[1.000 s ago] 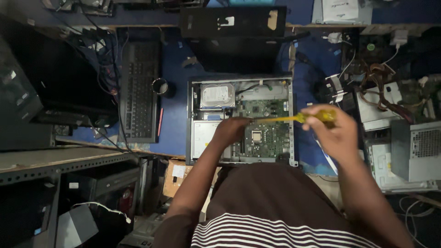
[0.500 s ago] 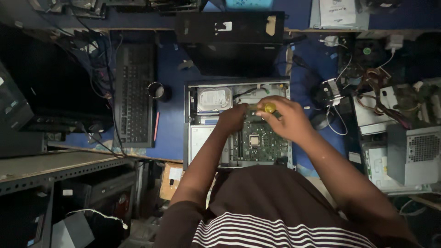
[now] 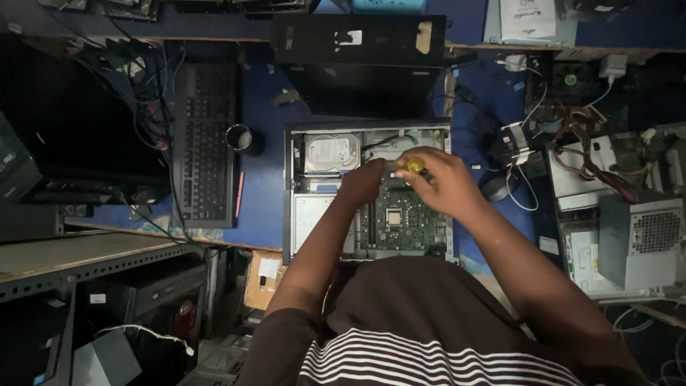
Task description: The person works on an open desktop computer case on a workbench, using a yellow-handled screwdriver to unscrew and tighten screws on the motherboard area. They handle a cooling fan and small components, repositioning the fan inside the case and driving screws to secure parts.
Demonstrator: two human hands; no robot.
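Over blue bench: open computer case (image 3: 293,193) lies flat, cover off, green mainboard (image 3: 400,221) and hard drive (image 3: 331,153) exposed. Right hand (image 3: 439,182) grips yellow-handled screwdriver (image 3: 413,165) over board's upper edge. Left hand (image 3: 362,184) rests beside tip, fingers apparently curled. Board seemingly not yet removed.

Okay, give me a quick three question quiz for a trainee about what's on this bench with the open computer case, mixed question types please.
1. True or false: the right hand holds a yellow-handled screwdriver over the open computer case.
2. Which lies to the left of the case: A) keyboard B) soldering iron C) printer?
3. Fill in: the left hand rests inside the case beside the silver ____.

Key: 1 true. 2 A. 3 hard drive.
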